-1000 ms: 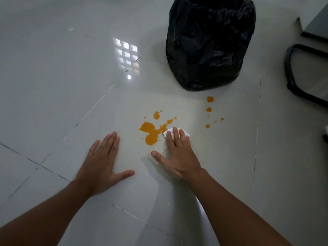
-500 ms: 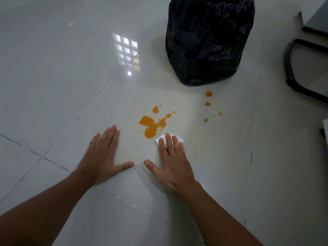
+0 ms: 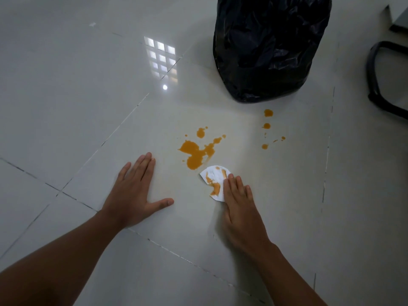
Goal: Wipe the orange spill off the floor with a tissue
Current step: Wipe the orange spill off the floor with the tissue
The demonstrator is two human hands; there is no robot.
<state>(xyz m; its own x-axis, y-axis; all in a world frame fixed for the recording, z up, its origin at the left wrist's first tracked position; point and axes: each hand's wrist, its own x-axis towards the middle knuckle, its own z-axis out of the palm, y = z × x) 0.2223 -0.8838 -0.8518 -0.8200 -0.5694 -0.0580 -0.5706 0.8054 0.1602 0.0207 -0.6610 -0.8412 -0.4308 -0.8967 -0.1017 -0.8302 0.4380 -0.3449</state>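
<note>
An orange spill point(image 3: 196, 154) lies on the pale tiled floor point(image 3: 66, 96), with smaller orange drops point(image 3: 267, 125) off to its right. Just below the main puddle sits a white tissue point(image 3: 213, 181) stained with orange. My right hand point(image 3: 239, 199) presses flat on the tissue's right part with straight fingers, covering that side of it. My left hand point(image 3: 134, 193) rests flat on the floor to the left of the spill, fingers spread and thumb out, holding nothing.
A bin lined with a black bag point(image 3: 269, 47) stands on the floor just beyond the drops. A black curved chair base point(image 3: 384, 80) lies at the right edge, with a grey furniture corner point(image 3: 399, 21) above it.
My right hand has slid back and to the right with the tissue, away from the puddle. More of the tissue now shows, with orange stains. My left hand has stayed planted.
</note>
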